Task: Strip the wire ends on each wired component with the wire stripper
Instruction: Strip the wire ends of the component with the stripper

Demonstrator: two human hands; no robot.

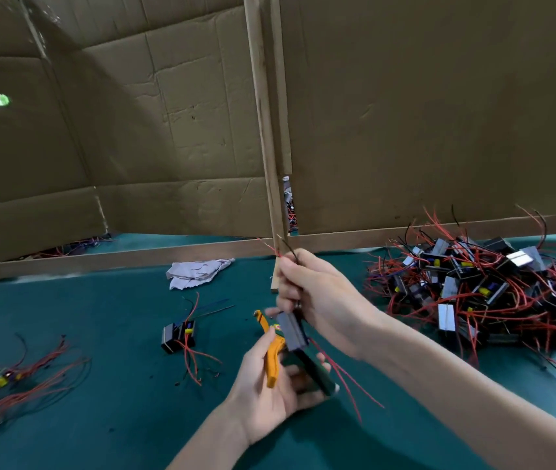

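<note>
My left hand (270,385) grips the yellow-handled wire stripper (271,347) low in the middle of the view, its jaws pointing up and left. My right hand (317,296) is just above it and pinches red and black wire ends (281,249) that stick up past my fingers. A dark grey wired component (292,330) hangs below that hand, with loose red wires (344,381) trailing down to the right. The component partly hides the stripper's handles.
A big heap of components with red wires (473,290) fills the right of the green table (117,334). One component (178,334) lies at centre left, more wired parts (5,385) at far left. A crumpled paper (198,271) lies by the wooden frame (271,184) and cardboard wall.
</note>
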